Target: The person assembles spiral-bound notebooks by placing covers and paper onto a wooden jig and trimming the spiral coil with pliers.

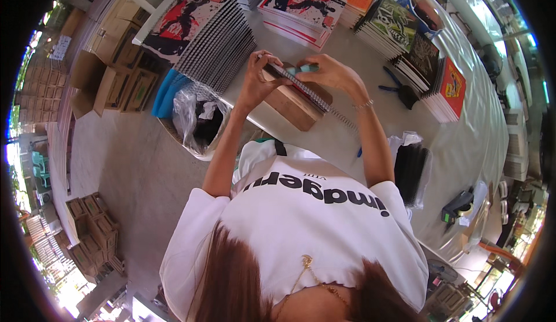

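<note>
A notebook (308,95) stands on edge between my hands, its bound edge upward. My left hand (265,79) is closed round its far left end. Along that edge runs a wire spiral (344,117), whose loose end sticks out past the near right end. My right hand (331,73) pinches a small teal thing (308,68) against the spiral side; its kind is partly hidden by the fingers. Under the notebook lies a brown wooden block (293,109) on the table.
Spiral-bound notebooks (217,52) are stacked at the left, with more piles (304,12) behind. Green notebooks (389,25) and red notebooks (446,90) stand at the right. Blue-handled pliers (399,88) lie nearby. A plastic-lined bin (200,119) stands beside the table. Black spirals (412,174) lie bagged.
</note>
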Motion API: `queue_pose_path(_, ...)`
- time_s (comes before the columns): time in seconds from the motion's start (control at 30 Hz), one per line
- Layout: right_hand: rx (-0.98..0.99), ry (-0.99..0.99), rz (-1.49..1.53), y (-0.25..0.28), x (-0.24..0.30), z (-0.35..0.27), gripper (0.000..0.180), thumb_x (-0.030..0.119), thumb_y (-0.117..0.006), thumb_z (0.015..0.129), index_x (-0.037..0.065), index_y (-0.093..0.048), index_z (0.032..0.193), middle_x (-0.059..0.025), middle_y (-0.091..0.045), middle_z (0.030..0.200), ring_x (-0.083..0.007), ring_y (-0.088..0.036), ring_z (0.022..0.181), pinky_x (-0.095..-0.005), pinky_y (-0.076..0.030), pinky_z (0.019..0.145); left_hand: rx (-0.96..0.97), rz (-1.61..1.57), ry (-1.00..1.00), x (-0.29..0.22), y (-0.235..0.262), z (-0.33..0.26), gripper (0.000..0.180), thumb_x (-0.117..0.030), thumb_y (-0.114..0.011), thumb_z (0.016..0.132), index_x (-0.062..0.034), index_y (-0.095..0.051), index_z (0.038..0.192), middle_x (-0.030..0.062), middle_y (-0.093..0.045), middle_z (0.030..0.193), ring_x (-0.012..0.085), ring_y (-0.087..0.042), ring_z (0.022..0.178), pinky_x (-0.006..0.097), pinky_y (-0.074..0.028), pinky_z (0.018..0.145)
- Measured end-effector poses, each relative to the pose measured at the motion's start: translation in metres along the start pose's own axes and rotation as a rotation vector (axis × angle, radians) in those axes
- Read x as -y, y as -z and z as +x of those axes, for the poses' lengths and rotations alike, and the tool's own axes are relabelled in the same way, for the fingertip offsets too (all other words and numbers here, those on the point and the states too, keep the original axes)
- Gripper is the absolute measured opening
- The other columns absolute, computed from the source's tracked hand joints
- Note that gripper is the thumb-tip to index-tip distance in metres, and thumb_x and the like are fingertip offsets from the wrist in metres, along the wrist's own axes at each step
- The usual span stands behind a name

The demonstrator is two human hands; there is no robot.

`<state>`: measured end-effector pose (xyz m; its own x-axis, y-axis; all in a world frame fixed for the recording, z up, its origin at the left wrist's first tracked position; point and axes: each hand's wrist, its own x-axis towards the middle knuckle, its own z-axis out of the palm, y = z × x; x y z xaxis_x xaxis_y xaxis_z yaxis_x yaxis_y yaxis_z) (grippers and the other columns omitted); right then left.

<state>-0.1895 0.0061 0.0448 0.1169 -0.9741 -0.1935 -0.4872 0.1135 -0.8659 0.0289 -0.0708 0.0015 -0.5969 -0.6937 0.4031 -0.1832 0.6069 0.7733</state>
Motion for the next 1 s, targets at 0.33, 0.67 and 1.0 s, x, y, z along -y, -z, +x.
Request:
queue_pose_path(0.33, 0.233, -0.147, 0.261, -0.006, -0.024, -0.007, 0.070, 0.058, -0.065, 0.084, 0.009, -0.052, 0.133, -0.0078, -0.061, 0.120, -0.0136, -0.057, 0.098, -0.0248, -0.048, 0.087, 0.074, -0.352, -0.032, 0.016, -0.002, 0.006, 0.044, 0.000, -0.077, 0.073, -0.0086, -0.055, 0.110, 0.0044, -0.051, 0.109, 0.0172, -0.052, 0.107, 0.030, -0.043, 0.095)
queue_pose_path(0.67, 0.166, -0.196, 0.554, -0.019, -0.022, -0.015, 0.076, 0.056, -0.056, 0.091, 0.010, -0.036, 0.148, -0.0140, -0.044, 0.144, -0.0192, -0.043, 0.131, -0.0240, -0.041, 0.101, 0.095, -0.691, 0.292, 0.023, 0.003, 0.006, 0.046, 0.003, -0.073, 0.081, -0.0093, -0.052, 0.120, -0.0020, -0.051, 0.105, 0.0071, -0.051, 0.097, 0.021, -0.041, 0.088)
queue_pose_path(1.0, 0.196, -0.043, 0.209, 0.001, -0.011, 0.009, 0.060, 0.045, -0.067, 0.087, 0.010, -0.056, 0.134, -0.0079, -0.055, 0.132, -0.0163, -0.053, 0.116, -0.0283, -0.045, 0.097, 0.098, -0.707, 0.327, 0.025, 0.002, 0.004, 0.044, 0.001, -0.071, 0.082, -0.0115, -0.053, 0.120, -0.0017, -0.052, 0.104, 0.0074, -0.052, 0.098, 0.022, -0.041, 0.087)
